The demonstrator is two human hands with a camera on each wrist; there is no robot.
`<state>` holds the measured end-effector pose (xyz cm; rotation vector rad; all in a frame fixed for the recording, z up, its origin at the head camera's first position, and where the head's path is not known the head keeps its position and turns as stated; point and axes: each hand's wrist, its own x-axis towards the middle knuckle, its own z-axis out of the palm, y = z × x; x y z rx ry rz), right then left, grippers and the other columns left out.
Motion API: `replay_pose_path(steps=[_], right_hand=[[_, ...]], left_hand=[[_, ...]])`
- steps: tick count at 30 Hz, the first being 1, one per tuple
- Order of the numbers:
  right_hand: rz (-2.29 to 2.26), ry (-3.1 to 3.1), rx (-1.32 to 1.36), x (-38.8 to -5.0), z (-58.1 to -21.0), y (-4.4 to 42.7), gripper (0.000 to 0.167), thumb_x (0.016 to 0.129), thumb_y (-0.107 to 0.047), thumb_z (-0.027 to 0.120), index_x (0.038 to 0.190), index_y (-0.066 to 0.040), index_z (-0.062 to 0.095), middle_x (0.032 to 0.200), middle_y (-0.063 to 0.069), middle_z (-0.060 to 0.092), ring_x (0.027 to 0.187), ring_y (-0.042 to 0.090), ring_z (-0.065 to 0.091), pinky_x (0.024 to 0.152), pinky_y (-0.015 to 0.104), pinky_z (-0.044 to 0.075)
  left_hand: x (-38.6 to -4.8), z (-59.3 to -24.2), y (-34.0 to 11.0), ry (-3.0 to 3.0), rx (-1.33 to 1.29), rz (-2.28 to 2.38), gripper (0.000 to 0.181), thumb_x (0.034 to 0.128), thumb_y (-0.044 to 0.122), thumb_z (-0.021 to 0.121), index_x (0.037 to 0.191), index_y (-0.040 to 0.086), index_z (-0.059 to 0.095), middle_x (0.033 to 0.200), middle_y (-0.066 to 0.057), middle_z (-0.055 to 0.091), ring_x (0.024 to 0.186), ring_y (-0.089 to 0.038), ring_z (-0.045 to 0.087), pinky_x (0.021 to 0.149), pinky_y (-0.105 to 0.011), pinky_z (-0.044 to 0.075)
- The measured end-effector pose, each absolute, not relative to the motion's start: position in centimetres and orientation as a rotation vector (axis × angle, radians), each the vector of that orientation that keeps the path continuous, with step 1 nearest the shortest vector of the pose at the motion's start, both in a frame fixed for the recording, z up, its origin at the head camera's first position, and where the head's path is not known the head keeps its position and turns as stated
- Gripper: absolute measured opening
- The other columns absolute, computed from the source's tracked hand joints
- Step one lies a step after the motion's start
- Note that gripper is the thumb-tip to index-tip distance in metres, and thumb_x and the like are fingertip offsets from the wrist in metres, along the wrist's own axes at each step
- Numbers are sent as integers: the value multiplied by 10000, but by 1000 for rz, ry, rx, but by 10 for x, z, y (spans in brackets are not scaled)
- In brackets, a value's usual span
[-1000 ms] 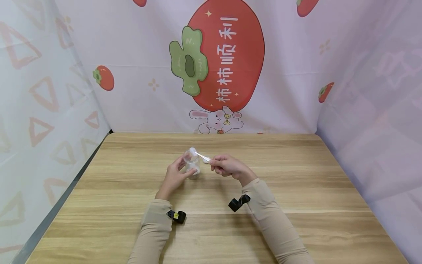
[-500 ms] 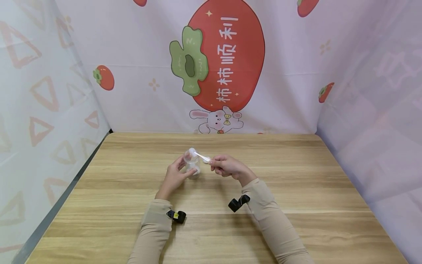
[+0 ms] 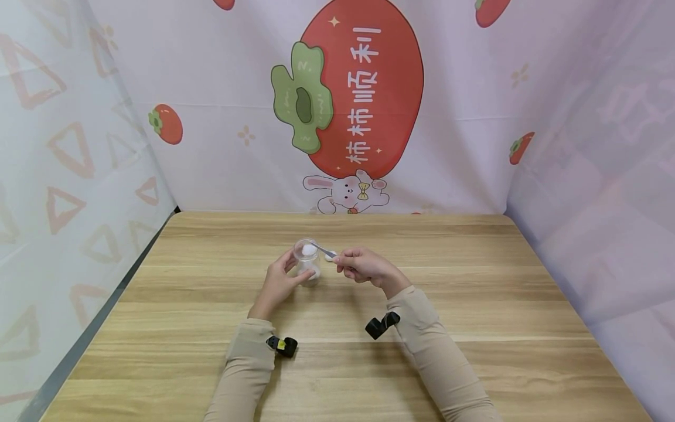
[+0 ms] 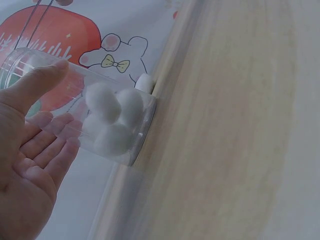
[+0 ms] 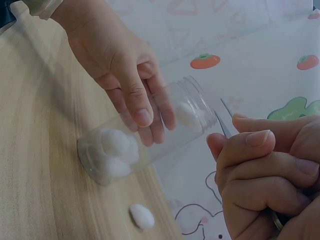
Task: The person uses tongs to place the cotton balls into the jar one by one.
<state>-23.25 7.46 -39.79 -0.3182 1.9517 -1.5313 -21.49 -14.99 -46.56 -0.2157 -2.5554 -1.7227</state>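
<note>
A clear jar stands upright on the table with its mouth open, and my left hand grips its side, thumb in front. Several cotton balls lie at the jar's bottom. One more cotton ball is inside the jar just below the rim. My right hand pinches metal tweezers, whose tips are at the jar's mouth. In the right wrist view the tweezers' two tips stand apart, with nothing between them.
A single cotton ball lies on the wooden table just right of the jar. A printed cloth backdrop rises behind the table's far edge, with cloth at both sides too.
The cotton ball in the tweezers at the jar's mouth has been let go and has dropped below the rim. Both hands have stayed almost where they were.
</note>
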Motion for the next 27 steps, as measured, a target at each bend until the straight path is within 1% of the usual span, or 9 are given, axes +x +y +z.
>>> replay_pose_path(steps=[8,18,27], right_hand=[[-1515,1975,-309,-230,-397,77,267,1000,-187,484,765,-77,546,517,-61,426,400,21,247,353,131,177],[-1506,1998,-314,-223,-397,88,268,995,-200,491,808,-16,544,512,-64,425,400,23,245,361,141,180],[-1491,1996,-301,-221,-403,94,286,998,-201,493,843,34,544,515,-65,434,398,29,237,364,144,179]], left_hand=[[-214,-465,-149,-2533,-216,-1759,749,800,121,777,1425,-42,398,1432,-258,486,1333,-380,497,1177,-412,414],[-216,-467,-151,-2558,-229,-1685,749,798,159,785,1420,-30,413,1405,-252,517,1307,-379,523,1146,-403,441],[-215,-466,-152,-2549,-229,-1719,732,797,111,779,1417,-33,416,1406,-246,519,1313,-378,517,1150,-385,435]])
